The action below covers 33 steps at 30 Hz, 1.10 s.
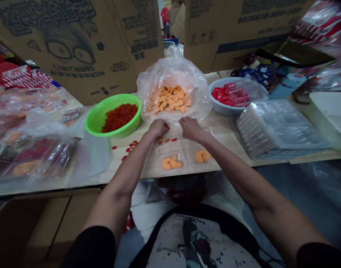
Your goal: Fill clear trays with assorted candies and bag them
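Note:
My left hand is pinched at the far left of a clear plastic compartment tray, with a small red piece showing at its fingertips. My right hand is over the tray's far side, fingers curled down; what they hold, if anything, is hidden. Orange candies lie in the near left compartment, and more orange candies fill the near right one. Several small red pieces lie in a row between my hands. Just beyond, a clear plastic bag holds many orange candies.
A green bowl of dark red pieces stands left, with loose red pieces near it. At the right are a blue-grey basin of red packets and stacked clear trays. Cardboard boxes stand behind; packaged goods crowd the left.

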### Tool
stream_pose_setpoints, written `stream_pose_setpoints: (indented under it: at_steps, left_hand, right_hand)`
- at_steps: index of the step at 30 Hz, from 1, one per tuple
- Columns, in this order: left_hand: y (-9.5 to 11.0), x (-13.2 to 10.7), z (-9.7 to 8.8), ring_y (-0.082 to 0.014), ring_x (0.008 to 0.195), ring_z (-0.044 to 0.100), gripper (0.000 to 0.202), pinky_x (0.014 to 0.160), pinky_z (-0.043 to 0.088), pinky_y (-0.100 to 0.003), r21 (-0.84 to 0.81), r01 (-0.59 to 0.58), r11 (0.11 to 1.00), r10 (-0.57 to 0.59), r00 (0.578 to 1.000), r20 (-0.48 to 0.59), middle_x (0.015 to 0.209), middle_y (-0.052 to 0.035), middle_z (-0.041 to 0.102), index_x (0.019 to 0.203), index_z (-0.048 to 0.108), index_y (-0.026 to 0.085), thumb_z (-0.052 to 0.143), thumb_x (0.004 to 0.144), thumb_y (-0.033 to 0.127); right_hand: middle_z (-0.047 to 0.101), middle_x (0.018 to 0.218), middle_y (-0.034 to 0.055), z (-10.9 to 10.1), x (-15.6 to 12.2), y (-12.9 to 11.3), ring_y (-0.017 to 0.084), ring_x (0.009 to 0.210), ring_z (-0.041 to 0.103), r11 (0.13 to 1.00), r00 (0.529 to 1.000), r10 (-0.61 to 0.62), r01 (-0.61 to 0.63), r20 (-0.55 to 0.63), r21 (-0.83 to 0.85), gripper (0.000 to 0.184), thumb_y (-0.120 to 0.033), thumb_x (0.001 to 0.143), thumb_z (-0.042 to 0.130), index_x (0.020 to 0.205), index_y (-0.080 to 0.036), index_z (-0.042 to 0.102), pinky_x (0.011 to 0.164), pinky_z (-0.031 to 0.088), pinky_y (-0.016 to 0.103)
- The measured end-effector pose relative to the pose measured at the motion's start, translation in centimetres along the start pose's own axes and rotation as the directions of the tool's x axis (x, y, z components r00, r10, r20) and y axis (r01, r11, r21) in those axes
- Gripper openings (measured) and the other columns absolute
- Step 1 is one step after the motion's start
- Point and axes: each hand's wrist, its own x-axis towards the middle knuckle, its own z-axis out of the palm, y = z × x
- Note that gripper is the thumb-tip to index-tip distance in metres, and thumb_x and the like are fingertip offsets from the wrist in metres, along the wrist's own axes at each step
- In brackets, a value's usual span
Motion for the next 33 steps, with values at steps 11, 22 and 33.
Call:
stream_pose_setpoints:
  at_steps: [11,22,33]
  left_hand:
    - [0.8,-5.6,-0.1,-0.0166,0.068,0.059,0.031,0.064,0.038,-0.025,0.015,0.052,0.999,-0.050,0.992,-0.116,0.076,-0.0039,0.071,0.104,0.076,0.018,0.067,0.079,0.034]
    - [0.7,-6.4,0.0,-0.0133,0.060,0.052,0.020,0.058,0.034,-0.024,-0.136,0.129,0.982,-0.146,0.981,-0.128,0.064,0.0001,0.064,0.081,0.073,0.016,0.067,0.076,0.034]
    - [3.7,-3.2,1.0,-0.0135,0.058,0.053,0.028,0.058,0.042,-0.026,-0.436,0.238,0.868,-0.257,0.966,0.015,0.067,-0.0032,0.065,0.097,0.074,0.010,0.057,0.077,0.017]
  right_hand:
    - [0.053,0.131,0.0181,1.7,-8.5,-6.0,0.028,0.118,0.047,0.972,0.993,-0.115,0.120,-0.036,0.203,0.042,-0.004,0.080,0.048,0.119,-0.009,0.062,0.097,0.040,0.040]
    - [0.053,0.129,0.0185,3.3,-10.5,-7.3,0.030,0.118,0.044,0.963,0.992,-0.127,0.128,-0.020,0.235,0.050,-0.003,0.078,0.049,0.127,-0.009,0.056,0.097,0.039,0.042]
    - [0.052,0.130,0.0200,3.9,-10.6,-7.3,0.030,0.120,0.043,0.950,0.991,-0.128,0.131,-0.029,0.283,0.051,-0.004,0.081,0.048,0.132,-0.008,0.053,0.098,0.040,0.043]
